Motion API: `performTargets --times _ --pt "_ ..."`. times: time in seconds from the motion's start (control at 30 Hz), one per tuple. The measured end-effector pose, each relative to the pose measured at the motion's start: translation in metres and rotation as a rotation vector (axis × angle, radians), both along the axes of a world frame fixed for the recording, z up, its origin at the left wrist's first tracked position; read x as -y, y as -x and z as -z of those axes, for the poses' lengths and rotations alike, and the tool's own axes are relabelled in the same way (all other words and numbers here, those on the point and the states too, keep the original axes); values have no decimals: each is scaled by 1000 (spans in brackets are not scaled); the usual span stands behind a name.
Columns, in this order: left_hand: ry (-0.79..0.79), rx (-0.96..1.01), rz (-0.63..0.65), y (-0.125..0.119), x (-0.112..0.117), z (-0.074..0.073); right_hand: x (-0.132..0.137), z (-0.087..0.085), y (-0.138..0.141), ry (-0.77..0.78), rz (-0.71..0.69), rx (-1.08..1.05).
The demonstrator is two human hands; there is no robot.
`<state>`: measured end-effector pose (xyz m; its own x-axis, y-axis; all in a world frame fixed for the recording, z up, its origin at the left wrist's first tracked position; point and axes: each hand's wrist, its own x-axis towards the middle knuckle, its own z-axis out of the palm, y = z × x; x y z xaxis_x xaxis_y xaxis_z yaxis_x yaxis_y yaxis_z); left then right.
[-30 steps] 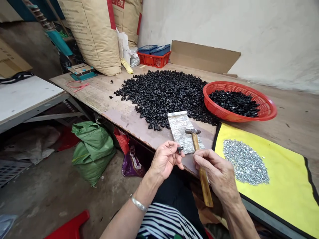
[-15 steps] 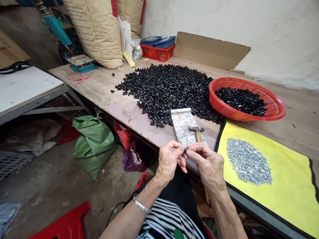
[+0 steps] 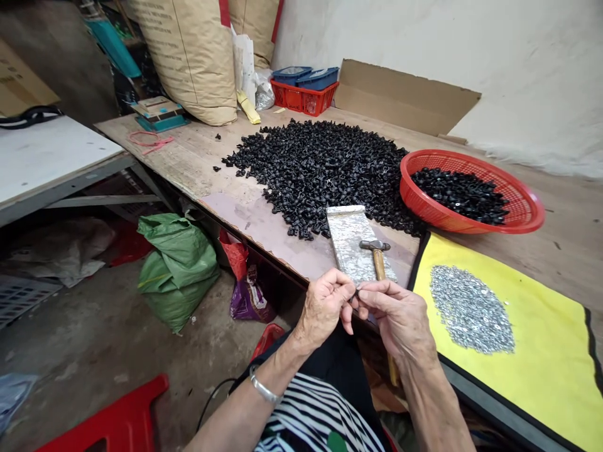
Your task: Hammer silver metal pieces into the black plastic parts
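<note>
My left hand and my right hand meet at the table's front edge, fingertips pinched together around a small black plastic part. The fingers cover most of that part. Just beyond them a hammer with a wooden handle rests on a scuffed, whitish metal plate. Behind the plate spreads a large heap of black plastic parts. To the right, a pile of small silvery metal pieces lies on a yellow cloth with black edging.
A red plastic basket holding more black parts stands at the right. At the back are a red crate with blue boxes, a cardboard strip and big paper sacks. A green sack sits on the floor at left.
Both hands have shifted slightly right and down in the view, still pinching together at the fingertips; the black part is now more covered. The whole scene has shifted a little with the camera.
</note>
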<state>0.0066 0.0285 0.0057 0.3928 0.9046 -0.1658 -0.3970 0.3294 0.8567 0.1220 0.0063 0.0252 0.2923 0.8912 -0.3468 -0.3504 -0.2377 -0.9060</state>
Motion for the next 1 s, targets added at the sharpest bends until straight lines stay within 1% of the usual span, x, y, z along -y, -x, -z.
performTargets --times 0.07,0.17,0.23,0.33,0.53,0.67,0.73,0.8,0.87,0.93,0.97,1.0 --pt "-40 -9 13 2 0 0 0 -2 2 -11 56 -32" --pt "-59 -67 -53 5 -1 0 1 -3 5 -8 100 -73" --pt "-42 -60 -90 5 0 1 2 -3 10 -5 109 -83" --pt "9 -11 -91 6 1 4 4 1 17 -30 135 -66" --pt "103 41 -76 5 -2 11 4 9 21 -28 114 -44" --pt "139 83 -73 2 -5 11 4 7 15 -27 72 47" --pt "137 88 -77 1 -7 10 5 2 8 -31 38 168" --pt "132 82 -92 2 -11 9 6 -2 -2 -11 34 393" --pt "130 63 -115 3 -16 10 6 -4 -12 26 59 765" --pt "123 20 -140 4 -21 12 5 -2 -20 82 45 1178" --pt "120 -9 -150 4 -24 13 4 0 -23 118 12 1325" --pt "118 -40 -158 4 -27 14 2 3 -26 157 -24 1401"
